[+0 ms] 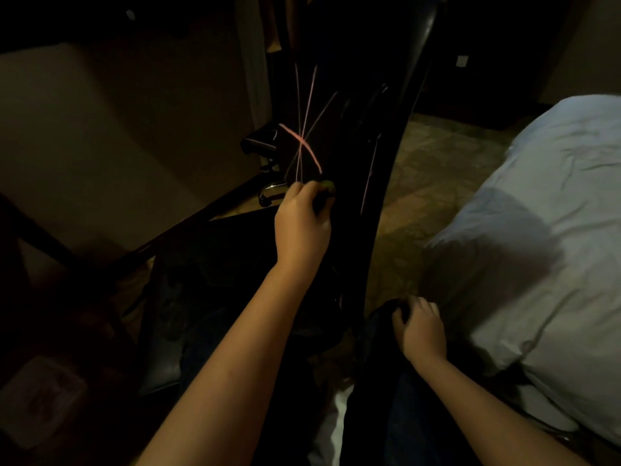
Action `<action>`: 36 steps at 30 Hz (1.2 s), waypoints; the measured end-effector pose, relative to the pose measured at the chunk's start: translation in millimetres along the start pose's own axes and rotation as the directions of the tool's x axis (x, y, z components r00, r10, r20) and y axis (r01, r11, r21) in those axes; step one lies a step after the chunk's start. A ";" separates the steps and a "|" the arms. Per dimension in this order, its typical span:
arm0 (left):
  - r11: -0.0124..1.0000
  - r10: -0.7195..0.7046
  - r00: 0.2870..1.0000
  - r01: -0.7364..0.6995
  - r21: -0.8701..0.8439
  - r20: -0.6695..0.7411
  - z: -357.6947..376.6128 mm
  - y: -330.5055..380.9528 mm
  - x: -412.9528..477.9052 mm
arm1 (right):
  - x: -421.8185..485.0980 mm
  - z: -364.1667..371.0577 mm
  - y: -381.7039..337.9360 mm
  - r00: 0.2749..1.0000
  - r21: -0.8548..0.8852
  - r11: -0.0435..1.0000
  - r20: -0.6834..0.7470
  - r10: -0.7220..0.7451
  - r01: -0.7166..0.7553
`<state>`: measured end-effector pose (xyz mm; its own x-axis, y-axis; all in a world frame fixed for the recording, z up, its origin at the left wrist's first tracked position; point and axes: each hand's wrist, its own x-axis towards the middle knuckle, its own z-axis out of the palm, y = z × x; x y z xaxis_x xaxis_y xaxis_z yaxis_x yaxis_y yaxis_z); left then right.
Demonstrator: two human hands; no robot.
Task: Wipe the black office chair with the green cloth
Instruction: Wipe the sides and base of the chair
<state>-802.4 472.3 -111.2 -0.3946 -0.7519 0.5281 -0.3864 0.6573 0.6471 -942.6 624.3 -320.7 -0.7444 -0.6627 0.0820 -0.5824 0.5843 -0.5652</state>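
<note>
The black office chair (pixel 363 136) stands upright in the middle of the dim view, its tall glossy back crossed by pink lines. My left hand (pixel 302 227) reaches forward and holds a bunched green cloth (pixel 326 186) against the chair's surface; only a small edge of the cloth shows past my fingers. My right hand (pixel 421 327) is lower, beside the chair's right edge, with its fingers curled round a dark rounded part of the chair (pixel 389 311) that I cannot identify.
A bed with a pale blue cover (pixel 537 213) fills the right side. A dark wooden desk edge (pixel 188 227) runs diagonally at left before a beige wall. A chair armrest (pixel 260 142) and wheeled base (pixel 268 193) show beyond. Patterned carpet (pixel 430 169) lies between chair and bed.
</note>
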 end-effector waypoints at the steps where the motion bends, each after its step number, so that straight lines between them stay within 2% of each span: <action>1: 1.000 0.013 1.000 -0.013 -0.004 -0.013 -0.6 6.6 6.4 | 0.1 0.1 -1.2 1.000 0.011 1.000 -0.015 0.012 -0.012; 6: 0.996 0.091 0.995 -0.091 0.005 -0.038 -5.6 26.1 28.9 | -0.4 -1.6 -1.4 1.000 0.000 1.000 -0.007 0.005 -0.005; 9: 0.994 0.106 0.994 -0.106 0.010 -0.038 -2.6 22.9 24.9 | -0.7 -1.2 -1.7 0.999 -0.006 1.000 -0.037 0.009 -0.010; 13: 0.995 0.097 0.994 -0.098 -0.021 -0.049 3.5 7.1 7.8 | -0.9 -1.8 0.9 1.000 0.009 1.000 -0.009 0.007 -0.007; 26: 0.992 -0.124 0.989 0.124 0.002 0.084 21.3 -56.3 -58.7 | -3.7 -0.3 -3.3 0.999 0.031 0.999 -0.024 -0.029 0.030; 32: 0.987 -0.157 0.982 0.158 -0.003 0.106 23.1 -63.2 -66.4 | -3.7 -0.4 -5.9 0.999 0.013 0.999 -0.016 -0.037 0.037; 36: 0.983 -0.182 0.974 0.175 0.062 0.133 29.8 -69.9 -76.5 | -3.6 -1.4 -6.6 0.999 0.023 0.999 -0.005 -0.037 0.037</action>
<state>-770.0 485.4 -213.2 -0.4251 -0.8454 0.3235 -0.5006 0.5173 0.6941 -936.5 623.4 -316.2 -0.7240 -0.6815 0.1068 -0.6017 0.5483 -0.5808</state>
